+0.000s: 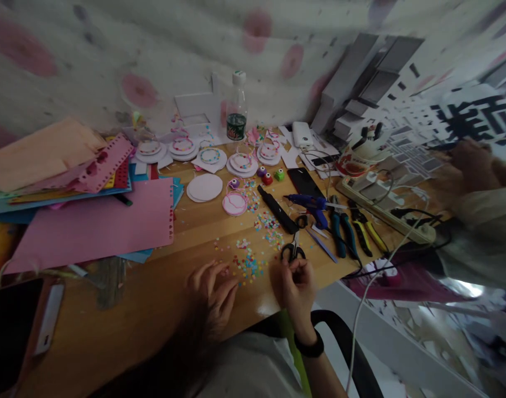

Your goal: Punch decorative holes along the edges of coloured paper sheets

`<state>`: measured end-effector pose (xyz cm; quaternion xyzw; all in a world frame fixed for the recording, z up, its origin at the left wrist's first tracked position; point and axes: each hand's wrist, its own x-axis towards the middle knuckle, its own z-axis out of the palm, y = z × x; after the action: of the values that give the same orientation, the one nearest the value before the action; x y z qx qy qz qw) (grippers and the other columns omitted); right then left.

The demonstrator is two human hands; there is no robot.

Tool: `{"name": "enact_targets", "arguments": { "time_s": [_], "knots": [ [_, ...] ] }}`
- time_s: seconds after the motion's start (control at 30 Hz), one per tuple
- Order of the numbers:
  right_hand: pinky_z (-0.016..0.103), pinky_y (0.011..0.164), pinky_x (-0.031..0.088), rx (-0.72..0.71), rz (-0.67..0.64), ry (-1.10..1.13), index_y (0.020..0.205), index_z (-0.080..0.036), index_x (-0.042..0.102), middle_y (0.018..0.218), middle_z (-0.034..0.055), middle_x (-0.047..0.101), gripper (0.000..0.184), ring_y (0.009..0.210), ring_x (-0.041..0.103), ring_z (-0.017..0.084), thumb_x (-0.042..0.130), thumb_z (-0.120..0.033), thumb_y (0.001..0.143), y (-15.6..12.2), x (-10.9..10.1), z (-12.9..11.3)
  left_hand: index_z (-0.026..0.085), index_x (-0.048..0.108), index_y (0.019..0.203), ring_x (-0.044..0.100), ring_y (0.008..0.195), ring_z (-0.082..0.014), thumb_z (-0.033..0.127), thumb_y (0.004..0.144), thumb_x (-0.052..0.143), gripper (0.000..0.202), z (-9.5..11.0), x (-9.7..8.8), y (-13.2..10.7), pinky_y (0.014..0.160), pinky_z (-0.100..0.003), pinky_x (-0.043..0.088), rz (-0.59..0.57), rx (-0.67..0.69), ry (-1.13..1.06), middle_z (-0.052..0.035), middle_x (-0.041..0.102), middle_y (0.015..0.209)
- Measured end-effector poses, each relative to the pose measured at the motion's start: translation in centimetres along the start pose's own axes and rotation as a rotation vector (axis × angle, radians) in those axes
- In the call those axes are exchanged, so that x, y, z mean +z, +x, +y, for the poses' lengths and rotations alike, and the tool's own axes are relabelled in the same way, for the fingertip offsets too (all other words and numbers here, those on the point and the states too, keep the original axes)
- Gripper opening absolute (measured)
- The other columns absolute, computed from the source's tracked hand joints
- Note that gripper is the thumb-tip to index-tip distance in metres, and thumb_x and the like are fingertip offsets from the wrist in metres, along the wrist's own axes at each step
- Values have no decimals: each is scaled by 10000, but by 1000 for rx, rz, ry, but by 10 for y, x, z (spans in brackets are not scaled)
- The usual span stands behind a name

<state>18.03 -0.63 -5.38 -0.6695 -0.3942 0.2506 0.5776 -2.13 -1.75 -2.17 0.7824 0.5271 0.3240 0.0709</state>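
Observation:
My left hand (pixel 213 293) rests low over the wooden table with its fingers apart, beside a scatter of colourful paper dots (pixel 250 266). To the right of the dots, my right hand (pixel 299 284) has thumb and fingers pinched together. Whatever is between those fingertips, if anything, is too small to make out. Just beyond them lie black-handled scissors (pixel 295 243). Farther back, a white disc with a pink cord rim (pixel 235 203) lies next to plain white paper discs (pixel 204 187). Small round trinkets, one of them red (pixel 267 178), sit near it.
Pink sheets (pixel 107 221) are stacked left, above a phone (pixel 14 326). Several beaded white disc pieces (pixel 242 162) line the back near a bottle (pixel 236 108). A blue glue gun (pixel 306 202), pliers (pixel 343 229) and a power strip (pixel 385 210) lie right. Another person's hand (pixel 470 157) is far right.

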Motion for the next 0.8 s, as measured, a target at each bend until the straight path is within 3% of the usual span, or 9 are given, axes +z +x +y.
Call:
{"name": "enact_targets", "arguments": {
  "time_s": [0.23,0.43,0.6,0.7,0.8],
  "knots": [
    [260,523,331,15,-11,11,854,-190,585,619,-47,512,193,522,463,120,632,-376,874,1,0,-5,268,693,1079,534,1173,-275,37,881,600,318,-5,-2,-7,960,-506,453,-3,30,6,-60,663,1200],
    [241,500,316,11,-8,49,873,-202,550,595,-69,480,209,498,432,104,661,-378,865,0,1,-9,267,719,1011,517,1204,-285,-8,851,528,371,-4,-4,-10,962,-537,456,-17,59,-22,-69,632,1245],
    [241,470,290,-12,-22,22,816,-212,535,555,-77,450,203,467,406,103,662,-368,841,2,-1,-8,330,744,962,529,1185,-286,1,880,459,443,-3,7,-15,927,-552,455,29,46,23,-54,620,1271],
    [244,477,310,-23,-22,8,789,-215,529,570,-64,476,189,475,443,111,660,-348,816,3,-1,-10,362,739,989,535,1172,-286,14,885,448,465,-3,12,-16,927,-550,449,51,15,38,-39,620,1281],
    [242,476,308,-21,-25,-5,785,-213,532,557,-69,465,167,469,443,112,655,-325,806,4,-1,-12,324,731,1047,530,1176,-291,20,884,461,438,-2,9,-15,948,-539,448,45,-6,50,-62,621,1292]
  ]
}}
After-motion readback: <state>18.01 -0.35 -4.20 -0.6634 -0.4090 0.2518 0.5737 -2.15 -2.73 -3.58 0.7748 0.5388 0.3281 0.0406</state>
